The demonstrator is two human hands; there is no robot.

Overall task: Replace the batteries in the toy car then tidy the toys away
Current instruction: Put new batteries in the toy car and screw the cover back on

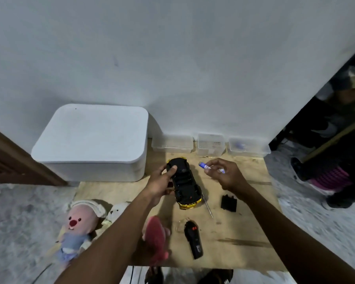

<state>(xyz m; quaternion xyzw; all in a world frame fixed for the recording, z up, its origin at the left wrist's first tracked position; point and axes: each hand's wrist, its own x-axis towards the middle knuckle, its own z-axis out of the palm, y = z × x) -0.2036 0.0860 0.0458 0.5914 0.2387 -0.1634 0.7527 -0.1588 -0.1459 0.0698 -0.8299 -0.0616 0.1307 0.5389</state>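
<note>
well, from the left i see the pink plush toy [76, 224] lying at the edge of the wooden board [244, 232], then my left hand [162, 183] curled round the toy car [186, 181], which is underside up over the board. just right of it my right hand [225, 175] pinches a blue-and-white battery [203, 165] at its fingertips, and the black battery cover [228, 202] lies on the board below that hand.

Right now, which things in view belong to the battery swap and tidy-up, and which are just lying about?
Job in hand: toy car, held by left hand; battery, pinched by right hand; black cover; screwdriver; remote; pink-faced plush; white plush; red plush; likely the white box.
Lying about: clear tubs at the wall; shoes at right.
</note>
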